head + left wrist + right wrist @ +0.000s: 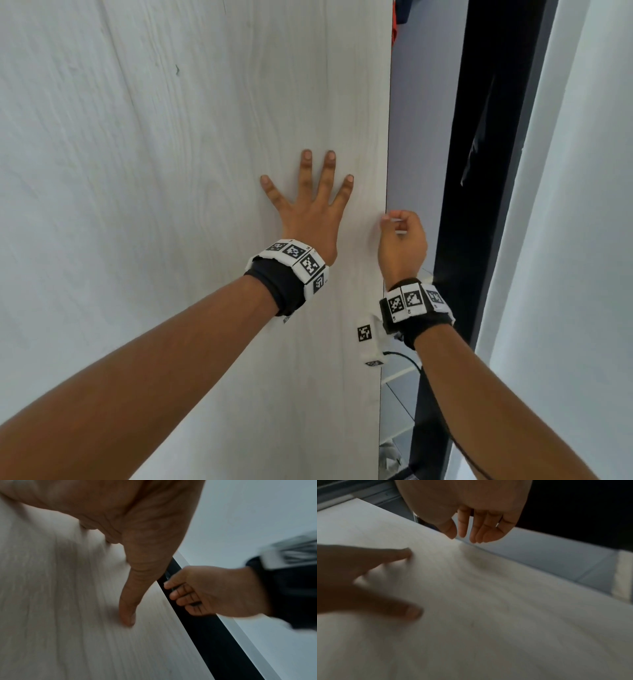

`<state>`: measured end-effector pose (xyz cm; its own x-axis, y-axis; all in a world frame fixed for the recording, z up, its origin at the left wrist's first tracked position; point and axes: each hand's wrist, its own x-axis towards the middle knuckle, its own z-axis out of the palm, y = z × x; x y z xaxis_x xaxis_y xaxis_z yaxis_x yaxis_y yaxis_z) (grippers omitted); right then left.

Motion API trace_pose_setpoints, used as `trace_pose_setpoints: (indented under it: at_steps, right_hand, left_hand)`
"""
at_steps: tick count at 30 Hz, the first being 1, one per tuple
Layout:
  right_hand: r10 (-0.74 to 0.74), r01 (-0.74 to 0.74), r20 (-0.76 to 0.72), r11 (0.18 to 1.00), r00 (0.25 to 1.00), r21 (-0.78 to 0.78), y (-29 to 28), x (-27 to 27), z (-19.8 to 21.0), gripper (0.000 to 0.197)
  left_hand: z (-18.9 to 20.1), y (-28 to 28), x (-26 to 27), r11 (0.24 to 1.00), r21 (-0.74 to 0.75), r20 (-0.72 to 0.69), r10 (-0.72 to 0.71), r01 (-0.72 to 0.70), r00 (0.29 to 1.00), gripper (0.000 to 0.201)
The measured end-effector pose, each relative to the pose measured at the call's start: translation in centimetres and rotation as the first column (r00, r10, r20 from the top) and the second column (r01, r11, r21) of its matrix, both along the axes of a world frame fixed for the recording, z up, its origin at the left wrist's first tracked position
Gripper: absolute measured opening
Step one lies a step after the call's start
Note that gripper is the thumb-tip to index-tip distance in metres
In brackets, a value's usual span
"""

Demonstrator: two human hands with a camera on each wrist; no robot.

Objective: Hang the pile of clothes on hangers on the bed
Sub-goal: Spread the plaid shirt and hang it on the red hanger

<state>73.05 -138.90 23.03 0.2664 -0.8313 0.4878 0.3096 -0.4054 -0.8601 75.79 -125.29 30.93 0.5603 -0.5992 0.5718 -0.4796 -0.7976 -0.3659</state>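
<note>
No clothes pile, hangers or bed are in view. A pale wood-grain wardrobe door (pixel 171 171) fills the head view. My left hand (pixel 308 205) lies flat on the door with its fingers spread and straight; the left wrist view shows one finger (pixel 128 608) pressing on the door (pixel 51 601). My right hand (pixel 402 240) hovers at the door's right edge, fingers loosely curled. In the right wrist view the right hand (pixel 471 513) holds nothing, its thumb tip at the edge of the door (pixel 488 615).
Right of the door edge is the open wardrobe gap with a grey inner wall (pixel 421 102) and dark garments (pixel 479 137) hanging inside. A bit of red cloth (pixel 394 20) shows at the top. A white wall panel (pixel 582 240) stands at the far right.
</note>
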Motion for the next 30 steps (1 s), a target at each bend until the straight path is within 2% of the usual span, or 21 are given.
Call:
trace_pose_setpoints:
  at_steps: [2,5,9,11,14,16,17,19,21,23,25,30]
  right_hand:
    - [0.015,-0.015,-0.009,1.0,1.0,0.012,2.1,0.0,-3.0,0.021]
    - [0.088,-0.086,-0.143,0.996,0.986,0.018,5.4,0.5,-7.4,0.045]
    - [0.176,-0.182,-0.263,0.983,0.949,0.003,10.0,0.2,-10.0,0.077]
    - [0.284,-0.266,-0.32,0.959,0.904,0.099,12.5,-0.3,-10.3,0.094]
    - [0.493,-0.408,-0.312,0.862,0.812,0.3,15.9,-0.6,-10.3,0.118]
    - [0.56,-0.457,-0.281,0.815,0.78,0.357,17.3,-0.3,-10.1,0.12]
    - [0.56,-0.448,-0.26,0.807,0.787,0.385,17.4,-0.1,-10.0,0.12]
    - [0.504,-0.392,-0.289,0.844,0.814,0.367,16.5,0.4,-9.6,0.123]
    - [0.426,-0.343,-0.417,0.902,0.803,0.261,15.0,0.9,-9.8,0.118]
    - [0.448,-0.339,-0.438,0.889,0.779,0.306,13.6,1.3,-9.7,0.12]
    - [0.462,-0.321,-0.374,0.867,0.804,0.381,12.7,1.2,-9.8,0.123]
    - [0.427,-0.287,-0.338,0.875,0.839,0.391,10.7,1.1,-10.0,0.123]
  left_hand:
    - [0.0,-0.8,-0.2,1.0,0.006,0.01,0.007,-0.007,1.0,0.105]
    - [0.1,-2.2,-0.6,1.0,0.001,0.014,-0.008,0.008,1.0,0.103]
    - [0.2,-4.1,-1.0,1.0,0.013,0.024,-0.001,0.001,1.0,0.104]
    - [0.4,-5.3,-1.3,1.0,0.023,0.019,-0.007,0.007,1.0,0.101]
    - [0.5,-6.6,-1.6,0.998,0.061,-0.014,-0.031,0.031,0.999,0.1]
    - [0.6,-7.1,-1.6,0.993,0.071,-0.046,-0.094,0.097,0.995,0.099]
    - [0.6,-7.1,-1.6,0.988,0.062,-0.079,-0.134,0.139,0.988,0.099]
    - [0.5,-6.2,-1.6,0.98,0.037,-0.177,-0.187,0.196,0.966,0.097]
    - [-0.1,-4.4,-1.4,0.981,0.02,-0.215,-0.184,0.193,0.959,0.092]
    - [-1.2,-1.7,-0.8,0.984,0.032,-0.155,-0.171,0.178,0.973,0.092]
    - [-2.6,1.0,0.2,0.983,0.095,-0.06,-0.149,0.155,0.987,0.098]
    - [-5.1,5.7,2.5,0.966,0.227,0.067,-0.138,0.12,0.988,0.122]
